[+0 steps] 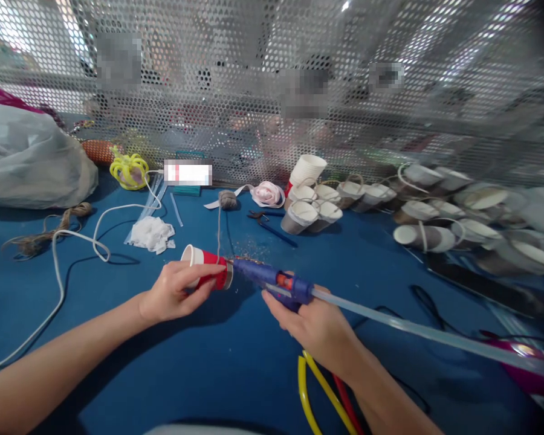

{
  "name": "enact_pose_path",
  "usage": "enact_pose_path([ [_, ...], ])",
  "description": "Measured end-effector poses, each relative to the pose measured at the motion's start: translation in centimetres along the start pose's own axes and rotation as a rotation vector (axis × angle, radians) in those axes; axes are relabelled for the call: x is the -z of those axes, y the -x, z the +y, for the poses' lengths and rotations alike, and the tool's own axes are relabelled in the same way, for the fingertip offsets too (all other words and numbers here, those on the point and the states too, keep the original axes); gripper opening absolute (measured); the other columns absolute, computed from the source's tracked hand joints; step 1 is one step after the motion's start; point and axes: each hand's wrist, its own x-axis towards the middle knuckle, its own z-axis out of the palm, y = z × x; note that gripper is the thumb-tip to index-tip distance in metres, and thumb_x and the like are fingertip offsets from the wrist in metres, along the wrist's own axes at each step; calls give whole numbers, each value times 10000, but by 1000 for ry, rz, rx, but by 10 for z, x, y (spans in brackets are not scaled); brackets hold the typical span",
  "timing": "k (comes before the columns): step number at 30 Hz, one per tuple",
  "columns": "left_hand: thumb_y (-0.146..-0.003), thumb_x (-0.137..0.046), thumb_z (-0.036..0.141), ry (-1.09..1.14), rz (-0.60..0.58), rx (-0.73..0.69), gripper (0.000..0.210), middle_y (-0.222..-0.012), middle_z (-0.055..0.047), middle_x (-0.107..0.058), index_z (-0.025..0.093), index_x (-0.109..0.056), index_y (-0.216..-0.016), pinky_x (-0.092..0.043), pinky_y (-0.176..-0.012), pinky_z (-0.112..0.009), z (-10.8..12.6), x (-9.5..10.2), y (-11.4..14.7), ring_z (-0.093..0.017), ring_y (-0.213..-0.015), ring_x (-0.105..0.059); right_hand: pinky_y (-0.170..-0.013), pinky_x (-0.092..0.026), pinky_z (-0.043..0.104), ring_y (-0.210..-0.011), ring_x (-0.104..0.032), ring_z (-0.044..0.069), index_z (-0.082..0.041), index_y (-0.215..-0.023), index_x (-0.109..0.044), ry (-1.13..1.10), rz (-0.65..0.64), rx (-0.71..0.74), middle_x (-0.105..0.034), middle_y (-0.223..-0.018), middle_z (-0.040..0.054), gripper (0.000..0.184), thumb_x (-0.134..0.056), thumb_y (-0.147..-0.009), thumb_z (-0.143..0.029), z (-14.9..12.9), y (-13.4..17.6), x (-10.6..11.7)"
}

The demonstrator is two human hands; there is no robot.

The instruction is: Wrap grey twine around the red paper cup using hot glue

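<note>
My left hand (176, 290) is closed round a red and white paper cup (206, 257), which lies tilted on its side with its rim to the left. Grey yarn runs from a small ball (228, 200) down to the cup, and some is wound at its base end. In my right hand (317, 326) is a blue glue gun (267, 277), gripped from below. Its nozzle points left and is at the cup's base; whether it touches I cannot tell. A long translucent glue stick (399, 326) sticks out of the gun's back toward the right.
Several yarn-wrapped cups with handles (301, 216) stand at the back right. Near them lie pliers (272, 226) and a pink ribbon roll (267, 194). A white cable (61, 284) loops on the left by crumpled white tissue (152, 234). Perforated metal (236, 90) borders the back.
</note>
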Motion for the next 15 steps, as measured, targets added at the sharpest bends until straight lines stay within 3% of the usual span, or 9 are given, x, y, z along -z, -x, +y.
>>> enact_pose_path([
  [5, -748, -523, 115, -34, 37, -4, 269, -667, -14, -693, 190, -602, -993, -452, -502, -157, 0, 0, -1, -77, -499, -588, -361, -368, 221, -323, -426, 97, -168, -682, -566, -369, -166, -387, -457, -374, -55, 236, -537, -728, -398, 8, -10, 9],
  [7, -747, -528, 117, -35, 51, 6, 260, -672, -17, -697, 191, -611, -982, -455, -504, -157, 0, 0, -2, -78, -499, -593, -375, -343, 213, -352, -419, 84, -161, -669, -543, -510, -121, -464, -467, -405, -58, 230, -596, -681, -384, 17, -18, 15],
  [11, -750, -532, 122, -42, 55, 7, 234, -629, -21, -688, 176, -617, -961, -444, -488, -164, 1, 1, -1, -81, -478, -579, -457, -395, 224, -503, -522, 108, -145, -672, -569, -508, 20, -566, -602, -609, 13, 263, -669, -582, -371, 46, -35, 21],
  [15, -749, -538, 112, -39, 63, -23, 231, -652, -25, -686, 172, -611, -960, -433, -483, -162, 3, 2, -1, -78, -487, -569, -478, -409, 224, -502, -521, 103, -140, -591, -576, -382, 52, -605, -609, -595, 39, 232, -599, -657, -361, 74, -43, 15],
])
